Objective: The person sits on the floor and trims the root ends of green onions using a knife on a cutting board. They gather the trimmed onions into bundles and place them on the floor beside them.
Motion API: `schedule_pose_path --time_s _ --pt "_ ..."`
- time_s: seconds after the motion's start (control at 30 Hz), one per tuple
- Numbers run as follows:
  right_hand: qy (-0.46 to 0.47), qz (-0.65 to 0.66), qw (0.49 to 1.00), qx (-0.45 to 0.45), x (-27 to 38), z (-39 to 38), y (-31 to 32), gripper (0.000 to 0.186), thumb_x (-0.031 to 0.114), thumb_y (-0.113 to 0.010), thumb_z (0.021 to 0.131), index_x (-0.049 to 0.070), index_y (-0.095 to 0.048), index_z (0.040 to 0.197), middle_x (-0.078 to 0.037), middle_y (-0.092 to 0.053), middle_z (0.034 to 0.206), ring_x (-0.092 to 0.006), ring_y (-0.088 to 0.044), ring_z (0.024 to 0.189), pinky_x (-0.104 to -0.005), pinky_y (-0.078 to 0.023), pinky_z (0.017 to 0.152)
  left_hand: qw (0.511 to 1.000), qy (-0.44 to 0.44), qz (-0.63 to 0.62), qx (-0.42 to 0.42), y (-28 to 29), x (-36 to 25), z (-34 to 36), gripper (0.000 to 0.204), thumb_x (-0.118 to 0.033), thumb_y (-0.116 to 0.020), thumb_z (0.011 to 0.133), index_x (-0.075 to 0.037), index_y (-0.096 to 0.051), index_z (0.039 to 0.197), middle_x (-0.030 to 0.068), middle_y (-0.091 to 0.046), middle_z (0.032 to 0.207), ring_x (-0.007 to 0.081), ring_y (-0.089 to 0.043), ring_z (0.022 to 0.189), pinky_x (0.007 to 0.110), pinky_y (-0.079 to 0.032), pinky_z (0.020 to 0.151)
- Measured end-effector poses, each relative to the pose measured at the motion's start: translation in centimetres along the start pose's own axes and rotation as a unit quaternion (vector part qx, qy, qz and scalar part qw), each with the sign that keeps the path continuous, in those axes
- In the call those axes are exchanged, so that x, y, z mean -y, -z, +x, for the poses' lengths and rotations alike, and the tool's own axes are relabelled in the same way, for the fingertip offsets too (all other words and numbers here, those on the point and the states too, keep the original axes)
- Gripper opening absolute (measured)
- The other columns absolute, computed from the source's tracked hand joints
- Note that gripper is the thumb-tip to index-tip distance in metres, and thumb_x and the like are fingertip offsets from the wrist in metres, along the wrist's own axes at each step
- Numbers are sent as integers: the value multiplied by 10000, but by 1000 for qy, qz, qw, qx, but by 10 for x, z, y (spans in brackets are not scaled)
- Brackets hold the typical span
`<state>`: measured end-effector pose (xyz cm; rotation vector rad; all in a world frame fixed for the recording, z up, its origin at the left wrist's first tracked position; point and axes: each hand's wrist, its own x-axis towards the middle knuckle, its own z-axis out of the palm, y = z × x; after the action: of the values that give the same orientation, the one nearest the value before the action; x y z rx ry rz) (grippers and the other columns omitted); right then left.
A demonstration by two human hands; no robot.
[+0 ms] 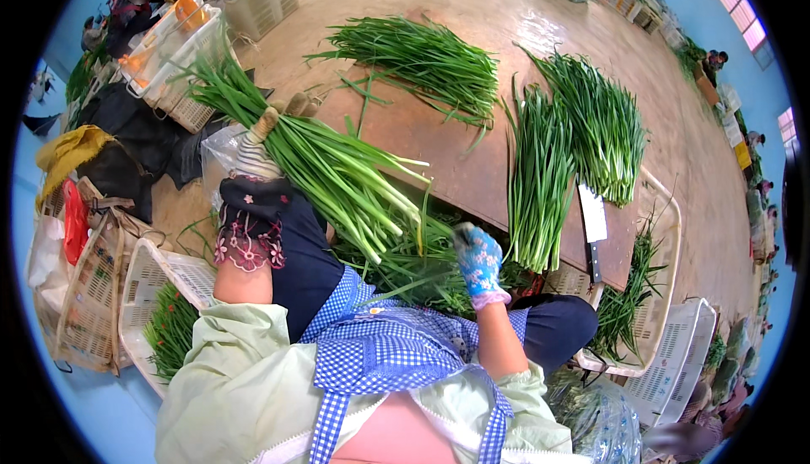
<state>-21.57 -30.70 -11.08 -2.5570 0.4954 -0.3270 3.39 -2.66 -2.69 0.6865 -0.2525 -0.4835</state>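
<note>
Blue walls ring a wide hall with a pale floor, and low in front of the seated person lies a brown board (422, 139) bearing three heaps of long green chives: one (422, 59) at the far middle, one (599, 122) to the right of it, and one (536, 181) near the front edge. Just right of that last heap a cleaver (593, 219) rests on the board, blade away from the person and dark handle toward them. The left hand (253, 156), in a striped glove with a dark flowered sleeve over the forearm, is closed round a thick bundle (337, 177) of chives; the bundle slants across the lap, leaf tips up to the left and pale root ends down to the right. The right hand (479, 263), in a blue patterned glove, hangs just below those root ends above loose greens (405, 274) on the lap; its fingers look curled, but whether they grip anything I cannot tell. A blue checked apron (380, 354) covers the knees. White baskets stand at both sides, one (148, 295) on the left with greens inside, one (650, 329) on the right. Far left, more crates (181, 67) stand by another seated person (126, 13)
</note>
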Motion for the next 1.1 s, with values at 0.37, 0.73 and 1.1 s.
schedule_pose_path --time_s 0.37,0.73,1.1 --pt "-7 355 932 76 69 23 1 399 153 -650 807 52 -553 1180 -126 -627 1066 -216 -587 993 -325 -453 846 996 12 -73 -48 2 3 3 169 -218 -675 807 -118 -635 937 117 -555 1209 341 -476 1165 519 -444 918" --pt "-13 540 795 276 58 26 2 543 267 -608 836 15 -450 1290 -152 -554 1201 -213 -515 1103 -328 -413 927 998 -32 -56 28 -8 -1 -7 211 -291 -671 805 -125 -657 934 105 -588 1155 311 -554 1054 492 -512 828" --pt "-140 744 646 101 74 24 -44 276 28 -433 901 6 -499 1168 -133 -584 1109 -211 -589 995 -323 -503 860 989 38 -92 108 -19 25 4 188 -261 -637 826 -165 -671 983 127 -477 1306 343 -399 1225 553 -433 922"
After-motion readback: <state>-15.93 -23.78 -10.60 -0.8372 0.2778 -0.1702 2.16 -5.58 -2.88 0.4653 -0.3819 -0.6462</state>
